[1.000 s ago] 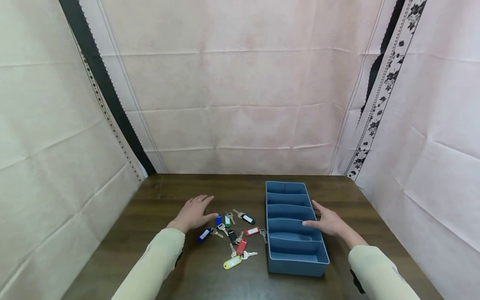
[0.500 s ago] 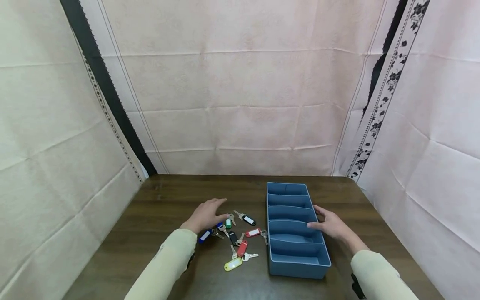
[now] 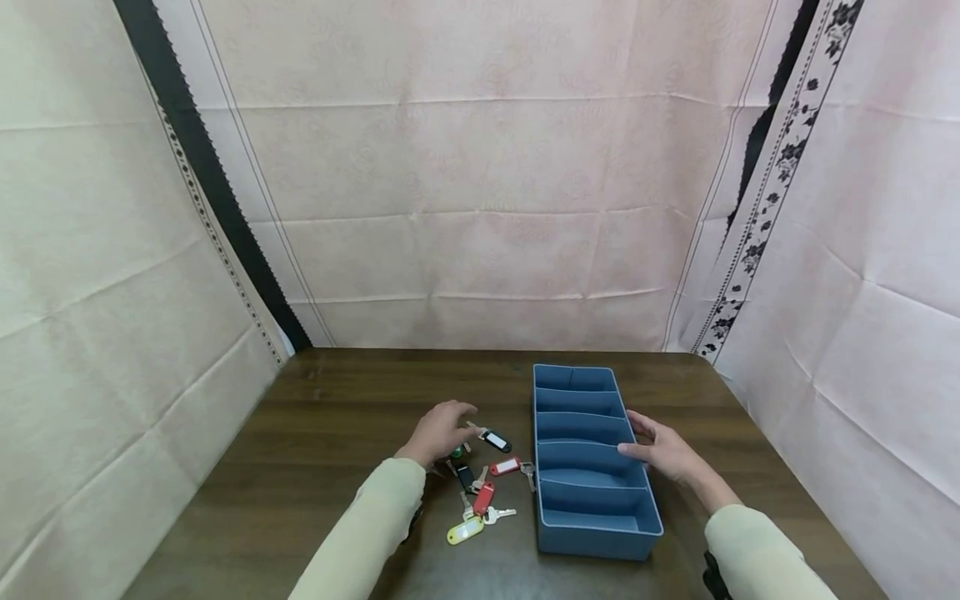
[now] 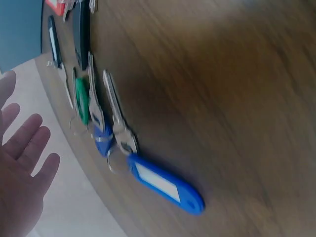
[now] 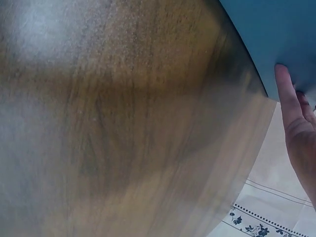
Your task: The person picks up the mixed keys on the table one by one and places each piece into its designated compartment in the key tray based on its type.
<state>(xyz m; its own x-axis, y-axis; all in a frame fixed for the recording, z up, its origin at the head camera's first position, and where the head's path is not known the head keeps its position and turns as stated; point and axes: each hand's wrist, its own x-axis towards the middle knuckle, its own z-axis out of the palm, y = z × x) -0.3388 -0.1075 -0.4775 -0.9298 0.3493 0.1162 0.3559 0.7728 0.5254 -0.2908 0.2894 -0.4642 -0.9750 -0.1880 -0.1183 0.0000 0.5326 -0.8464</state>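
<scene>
My left hand (image 3: 438,433) hovers over the far left part of a cluster of tagged keys, fingers spread and holding nothing. Beneath it, in the left wrist view, lie a key with a blue tag (image 4: 168,182), another blue tag (image 4: 102,140) and a green tag (image 4: 83,101). Just beyond my fingers is a key with a black tag (image 3: 497,441). Closer to me are another black tag (image 3: 465,477), red tags (image 3: 506,466) and a yellow tag (image 3: 465,531). My right hand (image 3: 663,450) holds the right wall of a blue divided tray (image 3: 596,542), thumb over the rim, fingers outside.
The tray's compartments run in a row away from me, with no keys visible in them. A brown wooden table (image 3: 360,375) carries everything. Pale cloth (image 3: 495,183) hangs behind the table and along both sides.
My left hand has moved right over the keys, now covering the blue tags in the head view. My right hand has barely shifted on the tray's side.
</scene>
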